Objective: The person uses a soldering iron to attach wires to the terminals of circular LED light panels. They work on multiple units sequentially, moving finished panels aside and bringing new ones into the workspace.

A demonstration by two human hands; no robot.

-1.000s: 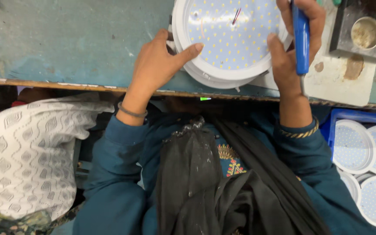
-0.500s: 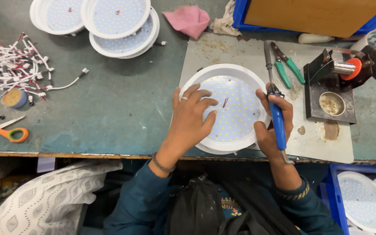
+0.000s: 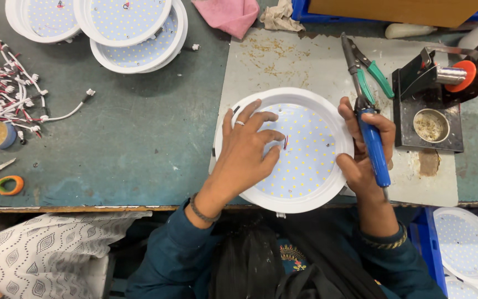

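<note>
Round LED panel light [image 3: 305,160] lies on the surface [image 3: 139,144]; left hand [image 3: 247,152] rests spread on it, right hand [image 3: 369,149] grips a blue soldering iron [image 3: 373,147]. Near right, a blue crate [image 3: 424,243] holds similar panels.

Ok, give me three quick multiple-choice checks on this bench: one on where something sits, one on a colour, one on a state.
1. Where do the orange-handled scissors lie?
A. Far left of the table, near its front edge
B. On the round light panel
C. Beside the metal stand

2. What colour is the handle of the soldering iron in the right hand?
A. Green
B. Blue
C. Orange

3. What is the left hand doing?
A. Lying flat on the round light panel
B. Gripping the green-handled pliers
C. Hanging clear of the table

Answers:
1 A, the scissors show at the left edge of the view, close to the table's front.
2 B, the grip running through the right hand is blue.
3 A, the palm and spread fingers rest on the panel's dotted face, by the short red and white wires.
</note>
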